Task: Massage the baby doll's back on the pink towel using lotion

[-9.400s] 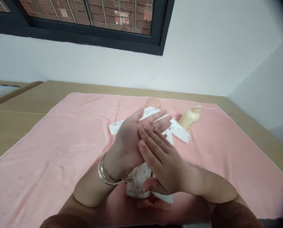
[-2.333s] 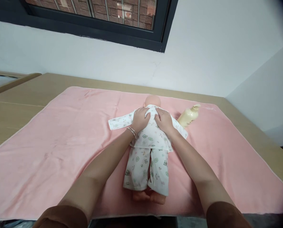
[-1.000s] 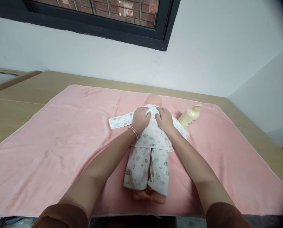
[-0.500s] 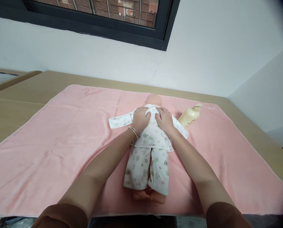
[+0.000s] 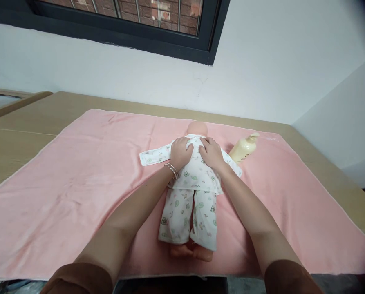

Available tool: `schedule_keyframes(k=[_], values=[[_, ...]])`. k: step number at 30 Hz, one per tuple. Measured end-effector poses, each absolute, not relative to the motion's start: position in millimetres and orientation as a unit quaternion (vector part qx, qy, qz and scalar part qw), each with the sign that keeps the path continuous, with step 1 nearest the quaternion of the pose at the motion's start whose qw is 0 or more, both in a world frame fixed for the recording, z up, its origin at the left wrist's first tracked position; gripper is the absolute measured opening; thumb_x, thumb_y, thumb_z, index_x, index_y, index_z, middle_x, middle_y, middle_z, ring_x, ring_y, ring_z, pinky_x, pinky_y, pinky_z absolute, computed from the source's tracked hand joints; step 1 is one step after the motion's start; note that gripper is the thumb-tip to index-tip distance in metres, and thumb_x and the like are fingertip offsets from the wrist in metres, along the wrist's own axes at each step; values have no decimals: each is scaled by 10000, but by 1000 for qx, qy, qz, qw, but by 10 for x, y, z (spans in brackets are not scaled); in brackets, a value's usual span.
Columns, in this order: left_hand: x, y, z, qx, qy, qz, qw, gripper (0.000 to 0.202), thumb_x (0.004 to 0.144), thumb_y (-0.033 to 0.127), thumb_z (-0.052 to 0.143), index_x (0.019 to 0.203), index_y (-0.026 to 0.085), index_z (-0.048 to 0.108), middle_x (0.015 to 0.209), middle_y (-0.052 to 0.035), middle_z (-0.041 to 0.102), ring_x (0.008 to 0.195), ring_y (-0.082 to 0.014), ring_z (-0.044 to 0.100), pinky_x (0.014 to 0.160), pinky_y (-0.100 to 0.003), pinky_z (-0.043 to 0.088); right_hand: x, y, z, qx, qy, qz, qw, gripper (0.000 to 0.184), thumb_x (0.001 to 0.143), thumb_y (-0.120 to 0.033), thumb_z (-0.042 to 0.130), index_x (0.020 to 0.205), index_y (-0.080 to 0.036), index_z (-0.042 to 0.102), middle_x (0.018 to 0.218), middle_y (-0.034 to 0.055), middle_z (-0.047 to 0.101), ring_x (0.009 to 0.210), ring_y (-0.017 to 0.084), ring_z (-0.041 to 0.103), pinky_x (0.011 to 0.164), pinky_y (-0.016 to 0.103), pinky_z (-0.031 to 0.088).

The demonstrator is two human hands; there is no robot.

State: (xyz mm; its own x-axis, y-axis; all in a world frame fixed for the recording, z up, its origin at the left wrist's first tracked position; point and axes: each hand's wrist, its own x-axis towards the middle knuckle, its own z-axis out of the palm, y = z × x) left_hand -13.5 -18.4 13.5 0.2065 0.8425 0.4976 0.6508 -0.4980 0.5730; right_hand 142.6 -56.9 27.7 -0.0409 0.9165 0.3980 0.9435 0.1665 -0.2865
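Observation:
A baby doll (image 5: 197,175) in a white patterned top and trousers lies lengthwise before me, its bald head (image 5: 197,128) pointing away and its bare feet (image 5: 191,252) towards me. No face shows on the doll. My left hand (image 5: 181,153) rests flat on the left side of its upper body, near the shoulder, fingers pointing away. On the other side, my right hand (image 5: 212,153) lies in the same way, thumb turned inward. Both hands are open and touch the cloth, with a gap between them. A bracelet (image 5: 171,170) circles my left wrist.
Beneath the doll a pink blanket (image 5: 78,196) spreads over a wooden table (image 5: 41,112). A pale yellow pump bottle (image 5: 244,149) lies tilted beside the doll's right-hand sleeve. Behind the table rise a white wall (image 5: 256,73) and a dark-framed window (image 5: 170,45).

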Motion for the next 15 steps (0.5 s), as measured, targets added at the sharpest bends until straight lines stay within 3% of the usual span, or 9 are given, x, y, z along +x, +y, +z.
schedule_keyframes(k=[15], values=[[-139, -175, 124, 765, 489, 400, 123, 288, 880, 245, 484, 1097, 185, 664, 1153, -81, 710, 1114, -258, 608, 1038, -415, 439, 1426, -555, 312, -647, -723, -19, 242, 427, 936, -292, 408, 1303, -195, 605, 1223, 134, 588, 1126, 308, 554, 1020, 454, 427]])
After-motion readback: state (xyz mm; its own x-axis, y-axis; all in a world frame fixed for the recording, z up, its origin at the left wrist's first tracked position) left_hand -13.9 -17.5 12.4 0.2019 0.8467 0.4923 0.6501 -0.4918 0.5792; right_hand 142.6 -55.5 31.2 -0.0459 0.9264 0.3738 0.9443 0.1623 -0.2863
